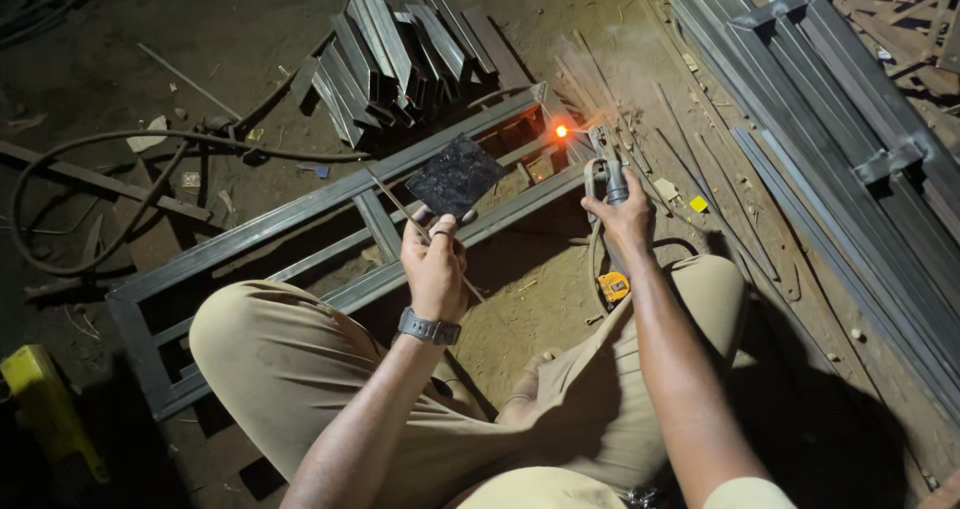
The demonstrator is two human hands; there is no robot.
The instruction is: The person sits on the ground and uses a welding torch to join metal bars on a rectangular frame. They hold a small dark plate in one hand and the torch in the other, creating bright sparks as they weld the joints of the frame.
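Weld spot [561, 130]: small orange glow on the steel frame [330, 204], at the far right end where a short cross member meets the long rails. Thin smoke drifts up and right from it.

Frame lies flat on the dirt floor, a ladder-like rectangle of grey channel. Long axis runs from lower left to upper right, passing in front of the squatting person's knees.

Electrode holder [608, 164]: gripped in the right hand [625, 219], fist wrapped firmly around the handle, tip aimed up and left toward the glow. The glow sits just beyond and slightly left of this hand; the right hand is clearly the nearer one. A cable drops from the holder toward the ground.

Left hand [435, 269]: fingers pinched on the lower edge of a dark square shield plate [455, 176], held upright between face and glow. A thin welding rod [420, 231] is held in the same hand, slanting. Grey wristwatch [429, 327] on that wrist.

Around: yellow tape measure [613, 287] on the floor beside the right knee; stack of cut angle pieces [400, 59] beyond the frame; black hose [110, 169] looping at left; long steel sections [850, 159] along the right.
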